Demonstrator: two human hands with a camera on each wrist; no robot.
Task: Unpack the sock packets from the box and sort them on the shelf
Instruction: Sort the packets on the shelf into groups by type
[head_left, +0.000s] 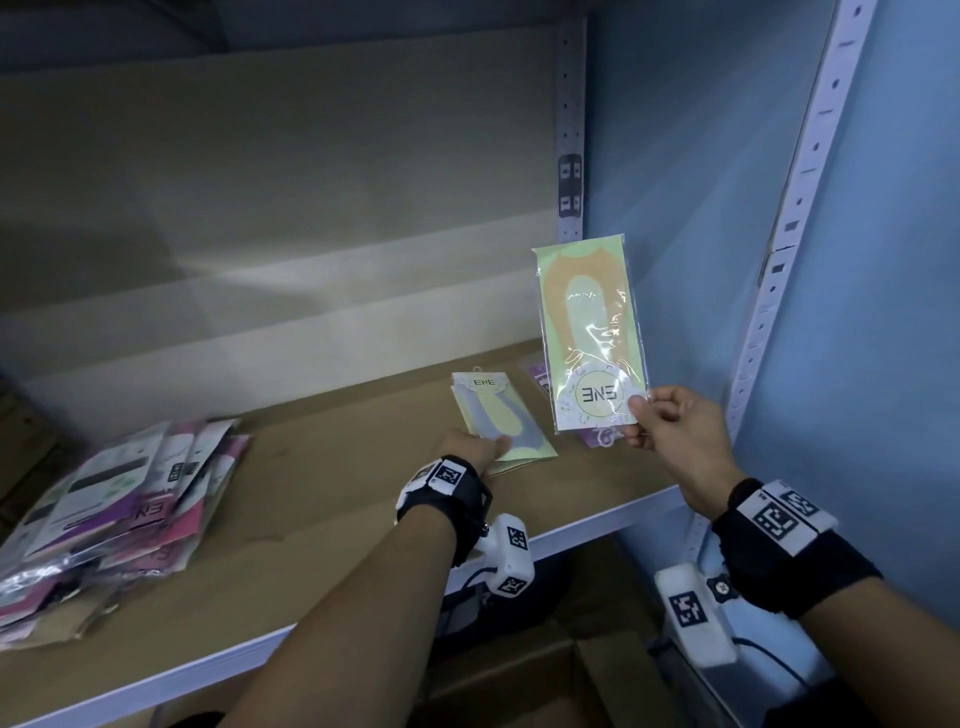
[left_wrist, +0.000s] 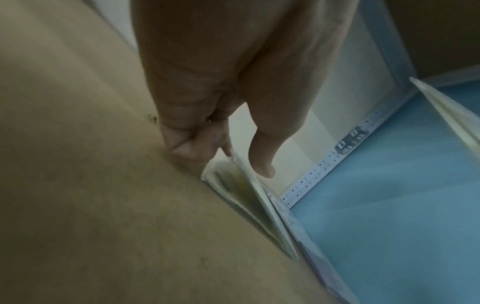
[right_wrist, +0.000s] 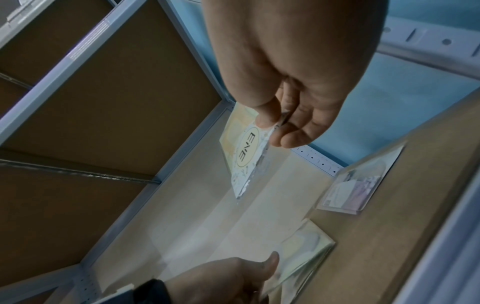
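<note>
My right hand (head_left: 636, 421) pinches the lower corner of a green-and-orange sock packet (head_left: 587, 322) and holds it upright above the shelf's right end. In the right wrist view thumb and fingers of this hand (right_wrist: 275, 127) squeeze that packet (right_wrist: 241, 152) beside its round ENE label. My left hand (head_left: 493, 449) grips the near edge of a yellow-green packet (head_left: 498, 421) lying flat on the shelf board (head_left: 311, 493). The left wrist view shows the thumb above and curled fingers (left_wrist: 192, 144) at the lifted edge of the yellow-green packet (left_wrist: 233, 185), which lies on another like it.
A purple packet (head_left: 535, 376) lies behind the held one, near the blue side wall (head_left: 701, 208). A loose pile of purple, pink and white packets (head_left: 119, 499) covers the shelf's left end. An open cardboard box (head_left: 519, 675) sits below the shelf edge.
</note>
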